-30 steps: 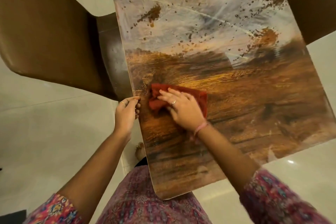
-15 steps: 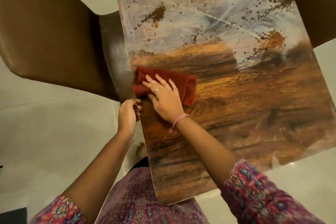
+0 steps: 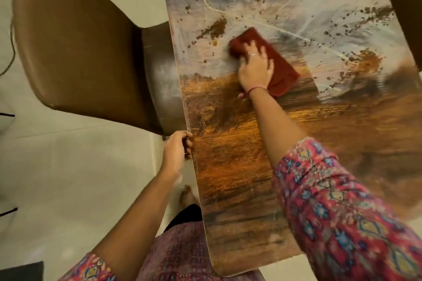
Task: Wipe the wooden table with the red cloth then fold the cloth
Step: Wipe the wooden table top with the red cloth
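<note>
The wooden table (image 3: 239, 166) stretches away from me; its near part shows bare brown grain, its far part is covered in whitish smears and brown crumbs. The red cloth (image 3: 282, 75) lies flat on the table at the edge of the dirty area. My right hand (image 3: 255, 68) presses down on the cloth with spread fingers, covering its left part. My left hand (image 3: 177, 151) grips the table's left edge with curled fingers, well nearer to me than the cloth.
A brown chair (image 3: 80, 48) stands tucked against the table's left side. Another brown chair (image 3: 406, 7) shows at the far right. Pale tiled floor (image 3: 68, 178) surrounds the table. My bare foot (image 3: 187, 196) is by the table's left edge.
My right hand has pushed the red cloth away from me and to the right, from the left edge into the dirty whitish area. My left hand has stayed on the table's edge.
</note>
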The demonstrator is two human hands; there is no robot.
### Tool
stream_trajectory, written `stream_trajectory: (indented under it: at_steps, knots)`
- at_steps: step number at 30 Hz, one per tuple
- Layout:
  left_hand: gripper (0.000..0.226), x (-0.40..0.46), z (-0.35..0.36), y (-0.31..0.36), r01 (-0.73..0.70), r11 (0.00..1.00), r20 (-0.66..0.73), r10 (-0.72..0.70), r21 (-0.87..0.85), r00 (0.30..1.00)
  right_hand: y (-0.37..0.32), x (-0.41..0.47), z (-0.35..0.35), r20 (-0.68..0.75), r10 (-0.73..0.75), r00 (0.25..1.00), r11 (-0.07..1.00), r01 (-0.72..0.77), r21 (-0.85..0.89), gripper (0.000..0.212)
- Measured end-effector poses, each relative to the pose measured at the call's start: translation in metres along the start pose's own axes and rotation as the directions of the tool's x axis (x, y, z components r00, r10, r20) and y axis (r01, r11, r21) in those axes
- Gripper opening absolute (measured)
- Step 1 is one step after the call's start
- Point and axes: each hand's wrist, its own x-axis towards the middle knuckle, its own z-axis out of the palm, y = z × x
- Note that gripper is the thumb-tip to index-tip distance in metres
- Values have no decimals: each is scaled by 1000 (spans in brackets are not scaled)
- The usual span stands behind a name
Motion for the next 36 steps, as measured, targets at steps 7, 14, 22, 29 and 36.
stream_trajectory:
  at_steps: [7, 14, 22, 29, 36]
  knots:
    - [25, 1, -1, 4, 33, 999, -5, -32, 30, 999, -11, -164, 35, 309, -538, 785, 843, 513, 163, 49]
    - [28, 2, -2, 5, 69, 997, 46, -68, -25, 997, -48, -49, 37, 273, -493, 826, 870, 474, 135, 45]
    - [31, 4, -5, 5, 82, 996, 72, -80, -31, 994, -95, 69, 41, 232, -358, 904, 933, 355, 56, 45]
    - [29, 8, -5, 11, 76, 997, 67, -75, -20, 995, 5, -147, 27, 338, -552, 762, 834, 508, 216, 44]
    - [29, 8, -2, 8, 70, 998, 74, -70, 1, 995, -42, -66, 37, 300, -562, 771, 826, 541, 157, 44]
